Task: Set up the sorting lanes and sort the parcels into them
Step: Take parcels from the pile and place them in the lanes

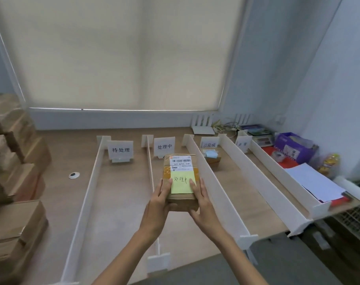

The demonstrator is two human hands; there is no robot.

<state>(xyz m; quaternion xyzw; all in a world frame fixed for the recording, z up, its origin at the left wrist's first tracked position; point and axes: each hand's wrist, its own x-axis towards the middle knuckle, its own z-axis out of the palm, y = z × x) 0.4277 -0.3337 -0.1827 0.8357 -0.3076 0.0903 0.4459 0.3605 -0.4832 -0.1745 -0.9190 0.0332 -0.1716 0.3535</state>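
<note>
A brown cardboard parcel [180, 161] with a barcode label and a yellow sticky note is held over the second lane. My left hand [158, 206] grips its near left side, thumb on top. My right hand [203, 204] grips its near right side, thumb on the note. White divider boards [214, 190] form several lanes on the wooden table [117, 202]. A standing sign card heads each lane: the first [120, 150], the second [164, 146], the third [209, 144] and the fourth [243, 144]. A small parcel [213, 158] with a blue note lies in the third lane.
Stacks of brown cardboard boxes [12, 182] fill the table's left side. A small round white object [74, 175] lies left of the first lane. At the right are white paper sheets [312, 182], a purple box [294, 148], a tape roll [277, 155] and a scale [263, 138].
</note>
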